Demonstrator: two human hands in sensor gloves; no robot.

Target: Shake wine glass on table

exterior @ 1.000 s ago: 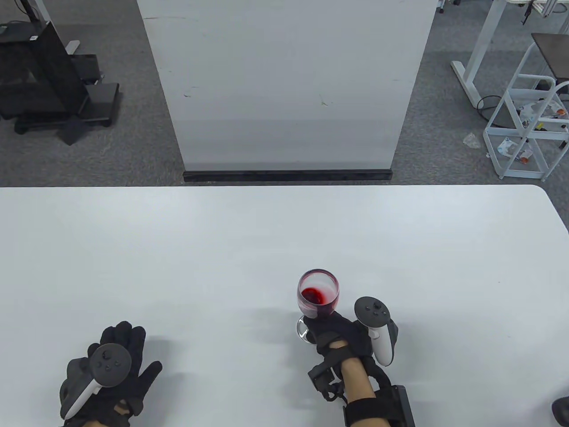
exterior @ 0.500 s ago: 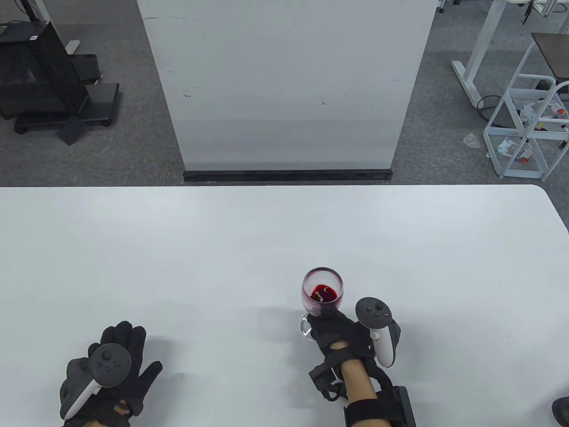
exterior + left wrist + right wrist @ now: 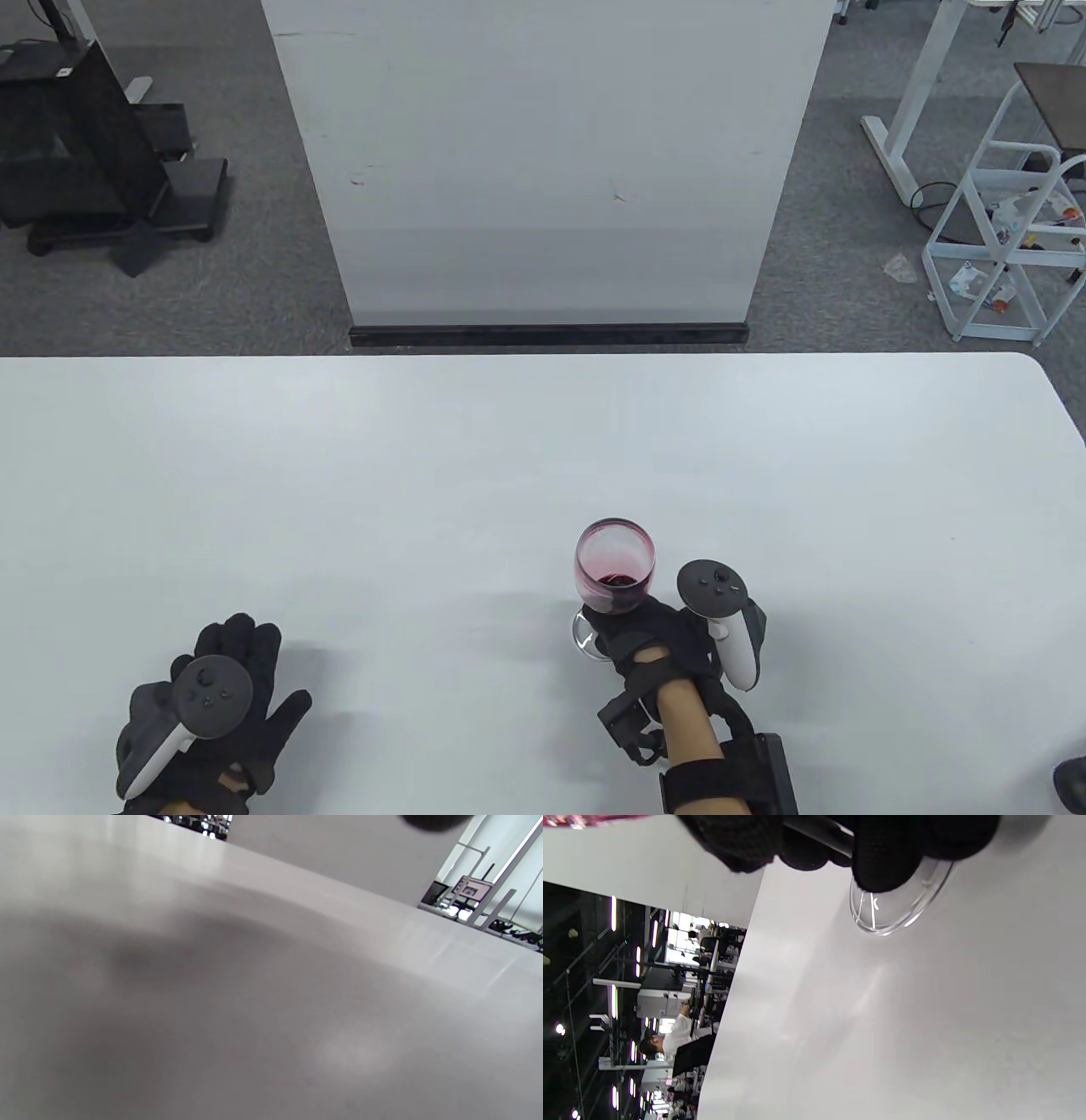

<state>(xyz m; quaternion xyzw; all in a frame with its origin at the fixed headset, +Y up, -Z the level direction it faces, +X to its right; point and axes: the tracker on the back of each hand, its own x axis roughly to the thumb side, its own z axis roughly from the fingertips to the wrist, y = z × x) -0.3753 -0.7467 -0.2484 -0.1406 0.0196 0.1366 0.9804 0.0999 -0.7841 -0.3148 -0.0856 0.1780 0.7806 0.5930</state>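
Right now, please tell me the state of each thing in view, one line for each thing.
wine glass: upright, holds a little red wine, foot on or just above the table.
right hand: grips the glass at its stem.
left hand: rests flat on the table, fingers spread, holds nothing.
table: white, bears the glass and both hands.

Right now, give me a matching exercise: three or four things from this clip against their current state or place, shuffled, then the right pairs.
1. clear wine glass with red wine
2. black-gloved left hand
3. black-gloved right hand
4. white table

A. lies spread flat on the table
B. grips the stem
C. carries both hands and the glass
D. stands upright, foot on the table

Pairs: 1-D, 2-A, 3-B, 4-C
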